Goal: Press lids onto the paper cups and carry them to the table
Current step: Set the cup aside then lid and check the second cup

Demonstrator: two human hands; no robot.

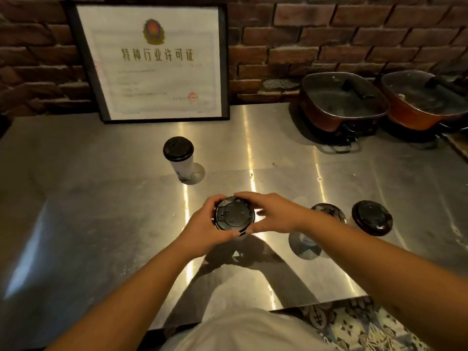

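A black lid [233, 216] sits on top of a paper cup at the middle of the steel counter [101, 203]; the cup body is hidden under the lid and my hands. My left hand [205, 229] curls around the lid's left rim, thumb at the front edge. My right hand [272, 213] curls around its right rim. Farther back stands a lidded paper cup [180, 158]. To the right, a third cup [326, 211] carries a lid and is partly hidden by my right forearm. A loose black lid [371, 218] lies flat beside it.
A framed certificate [152, 62] leans against the brick wall at the back. Two lidded red pots [342, 102] [425, 100] stand at the back right. The counter's front edge runs near my body, with patterned floor tiles [354, 325] beyond its right corner.
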